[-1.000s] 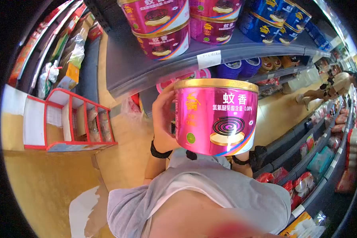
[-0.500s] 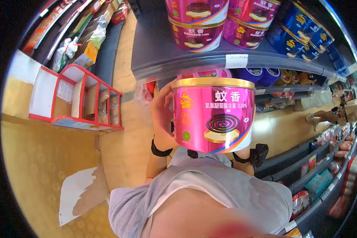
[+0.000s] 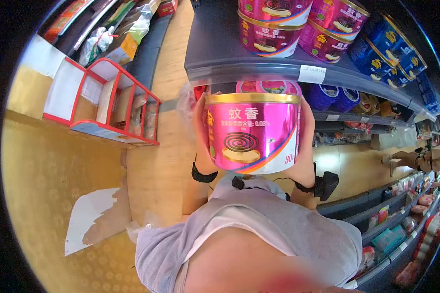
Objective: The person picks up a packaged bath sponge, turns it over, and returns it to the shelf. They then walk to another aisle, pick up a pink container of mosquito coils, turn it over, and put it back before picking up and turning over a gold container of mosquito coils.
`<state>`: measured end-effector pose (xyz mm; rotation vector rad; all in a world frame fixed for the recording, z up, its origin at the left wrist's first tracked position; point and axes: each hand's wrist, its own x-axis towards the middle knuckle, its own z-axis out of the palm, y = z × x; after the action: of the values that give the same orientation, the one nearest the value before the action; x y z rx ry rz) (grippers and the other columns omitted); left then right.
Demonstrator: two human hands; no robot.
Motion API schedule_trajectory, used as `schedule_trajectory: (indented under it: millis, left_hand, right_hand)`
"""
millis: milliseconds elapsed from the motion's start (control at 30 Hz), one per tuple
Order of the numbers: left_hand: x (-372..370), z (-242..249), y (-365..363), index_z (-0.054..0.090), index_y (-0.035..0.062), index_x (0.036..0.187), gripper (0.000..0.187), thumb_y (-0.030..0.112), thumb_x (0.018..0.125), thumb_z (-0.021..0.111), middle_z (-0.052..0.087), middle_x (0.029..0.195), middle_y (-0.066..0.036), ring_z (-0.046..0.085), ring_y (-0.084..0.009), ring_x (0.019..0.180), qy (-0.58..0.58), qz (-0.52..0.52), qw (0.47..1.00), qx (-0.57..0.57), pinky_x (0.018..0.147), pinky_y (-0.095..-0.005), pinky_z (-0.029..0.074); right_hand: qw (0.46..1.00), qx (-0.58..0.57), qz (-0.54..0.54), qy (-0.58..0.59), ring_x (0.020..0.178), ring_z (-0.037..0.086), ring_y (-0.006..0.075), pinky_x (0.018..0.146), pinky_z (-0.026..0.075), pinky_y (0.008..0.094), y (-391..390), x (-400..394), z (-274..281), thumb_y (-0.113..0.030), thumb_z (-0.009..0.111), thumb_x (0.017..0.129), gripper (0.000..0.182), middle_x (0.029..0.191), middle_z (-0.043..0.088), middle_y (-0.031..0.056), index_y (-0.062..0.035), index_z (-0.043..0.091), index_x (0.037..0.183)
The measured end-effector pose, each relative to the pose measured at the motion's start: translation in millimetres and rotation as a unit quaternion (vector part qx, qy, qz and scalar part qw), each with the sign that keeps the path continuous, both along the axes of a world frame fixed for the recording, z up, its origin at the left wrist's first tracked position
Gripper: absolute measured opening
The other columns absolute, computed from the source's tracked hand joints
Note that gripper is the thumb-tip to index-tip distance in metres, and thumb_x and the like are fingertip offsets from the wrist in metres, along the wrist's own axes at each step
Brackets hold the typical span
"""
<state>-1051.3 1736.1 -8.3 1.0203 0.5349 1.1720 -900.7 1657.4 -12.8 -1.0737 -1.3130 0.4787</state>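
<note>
A shiny pink tin of mosquito coils (image 3: pixel 252 132) with a gold lid is held upright in front of my chest. Its label shows a black coil on a gold stand. On the tin's left side is my left hand (image 3: pixel 202 134), mostly hidden behind it. My right hand (image 3: pixel 305 141) presses against the opposite side, thumb edge and wrist showing. Both hands close around the tin, clasping it between them. Beyond it, matching pink tins (image 3: pixel 269 36) stand stacked on the dark shelf (image 3: pixel 220 66).
Blue tins (image 3: pixel 386 46) sit at the shelf's right, and a white price tag (image 3: pixel 312 74) is fixed to its edge. Purple round tubs (image 3: pixel 327 96) fill a lower shelf. A red-framed rack (image 3: pixel 115 102) stands left. Another person's legs (image 3: pixel 408 158) show at far right.
The tin has turned in my hands, so its coil picture sits further left and a "30" marking shows. My right hand has come into view. The view has shifted slightly.
</note>
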Motion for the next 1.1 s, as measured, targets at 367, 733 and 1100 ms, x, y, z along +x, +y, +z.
schedule_trajectory:
  millis: [367,733,1100]
  left_hand:
    - [-18.7,-11.4,15.5,0.009,0.0032,0.131,0.116,0.026,0.043,0.082,0.024,0.129,-0.016,0.03,-0.0259,0.119,0.162,-0.042,0.937,0.308,0.093,-0.036,0.031]
    - [-11.1,-12.1,33.6,0.025,0.0045,0.129,0.088,0.026,0.057,0.071,0.04,0.118,-0.01,0.041,-0.02,0.107,0.154,-0.069,0.962,0.216,0.09,-0.033,0.032]
    - [-4.1,-20.8,40.4,0.03,-0.0041,0.123,0.072,0.036,0.071,0.057,0.037,0.122,-0.015,0.035,-0.0216,0.113,0.121,-0.086,0.985,0.093,0.095,-0.0305,0.024]
  right_hand:
    - [0.998,0.0,0.024,0.061,0.118,0.03,0.022,0.097,0.027,0.0351,12.0,15.0,-25.9,-0.019,0.077,0.053,0.103,0.129,0.026,0.0134,-0.006,0.009,0.131]
    - [0.946,-0.143,0.088,0.276,0.119,0.026,0.0195,0.097,0.022,0.0309,-9.2,20.8,-27.1,-0.018,0.065,0.065,0.084,0.127,0.028,0.0099,-0.0077,0.013,0.131]
    - [0.961,-0.143,0.021,0.235,0.108,0.037,0.0192,0.091,0.03,0.0306,-3.6,17.7,-20.5,-0.012,0.059,0.071,0.064,0.116,0.038,0.0109,-0.0053,0.024,0.124]
